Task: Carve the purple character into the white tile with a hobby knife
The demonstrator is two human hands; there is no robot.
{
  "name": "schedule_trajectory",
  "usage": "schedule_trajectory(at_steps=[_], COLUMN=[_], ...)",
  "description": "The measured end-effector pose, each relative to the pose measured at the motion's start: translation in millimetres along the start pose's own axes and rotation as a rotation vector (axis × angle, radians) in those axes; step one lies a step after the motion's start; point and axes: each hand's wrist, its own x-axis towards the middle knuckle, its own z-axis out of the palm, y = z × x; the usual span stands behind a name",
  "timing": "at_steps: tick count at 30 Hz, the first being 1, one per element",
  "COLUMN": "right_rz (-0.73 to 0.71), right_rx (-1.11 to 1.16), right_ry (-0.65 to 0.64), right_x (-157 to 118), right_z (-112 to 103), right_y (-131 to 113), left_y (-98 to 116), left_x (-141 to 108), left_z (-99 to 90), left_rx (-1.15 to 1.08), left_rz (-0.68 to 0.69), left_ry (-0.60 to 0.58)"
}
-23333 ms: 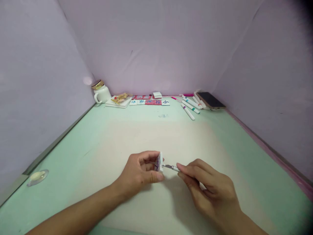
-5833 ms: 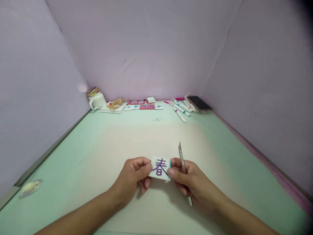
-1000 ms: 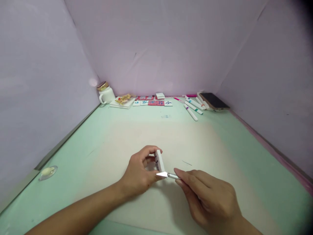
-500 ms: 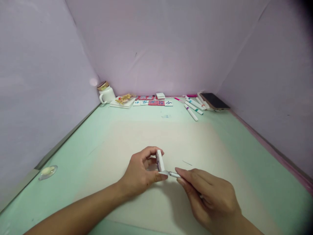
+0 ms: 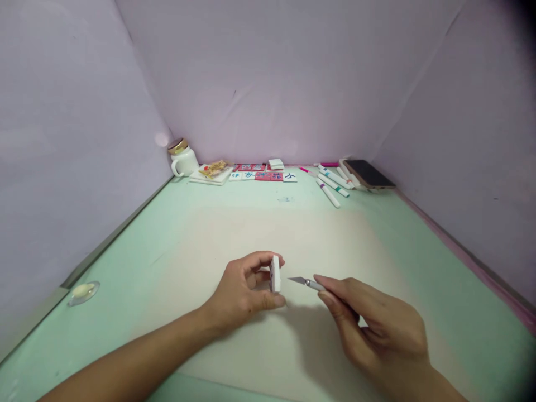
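Between the thumb and fingers of my left hand (image 5: 243,290) is a small white square block (image 5: 276,274), held upright on edge. Dark marks show on its left face, mostly turned from view. My right hand (image 5: 377,318) pinches the silver handle of a craft knife (image 5: 310,283). The pointed blade aims left at the block, with a small gap between them. Both hands are above a pale sheet (image 5: 234,357) on the green tabletop.
At the back stand a white mug (image 5: 184,162) with a gold lid, red and white character tiles (image 5: 262,176), stacked white blocks (image 5: 276,163), several markers (image 5: 329,192) and a phone (image 5: 371,173). A clear dish (image 5: 83,293) with something pale lies left. Lilac walls enclose three sides.
The knife has moved right and slightly up, its blade coming away from the block's lower edge. The block has turned a little in my left hand. A thin dark strand right of it no longer shows.
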Motion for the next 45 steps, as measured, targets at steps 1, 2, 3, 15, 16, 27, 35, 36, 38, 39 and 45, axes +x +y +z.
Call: schedule_trajectory(at_steps=[1, 2, 3, 15, 16, 27, 35, 36, 38, 39, 45], right_rz=[-0.006, -0.018, -0.035, -0.04, -0.031, 0.076, -0.02, -0.018, -0.018, -0.017, 0.006], right_rx=[-0.005, -0.01, -0.017, -0.054, -0.05, -0.069, 0.069, 0.072, 0.077, 0.076, 0.027], right_ry=[-0.007, -0.016, -0.02, -0.018, -0.019, 0.035, -0.069, -0.07, -0.07, -0.069, -0.032], right_x=[-1, -2, -4, -10, -10, -1, -4, -4, -5, -5, -5], right_z=[0, 1, 3, 10, 10, 7, 5, 5, 6, 7, 9], right_y=[0, 0, -1, 0, 1, 11, -1, -1, -1, -1, 1], left_y=[0, 0, 1, 1, 1, 0, 1, 1, 1, 1, 1], left_x=[0, 1, 1, -2, -2, -5, -1, -1, -1, -2, -4], left_z=[0.1, 0.3, 0.7, 5.9, 6.2, 8.9, 1.6, 1.4, 1.4, 1.5, 2.6], left_rx=[0.004, 0.017, 0.032, 0.153, 0.158, 0.143, 0.072, 0.07, 0.065, 0.062, 0.054], left_rz=[0.005, 0.007, 0.003, -0.019, -0.009, -0.039, -0.012, -0.012, -0.021, -0.026, -0.039], left_ry=[0.009, 0.019, 0.029, 0.061, 0.056, -0.048, 0.014, 0.005, -0.006, -0.006, -0.021])
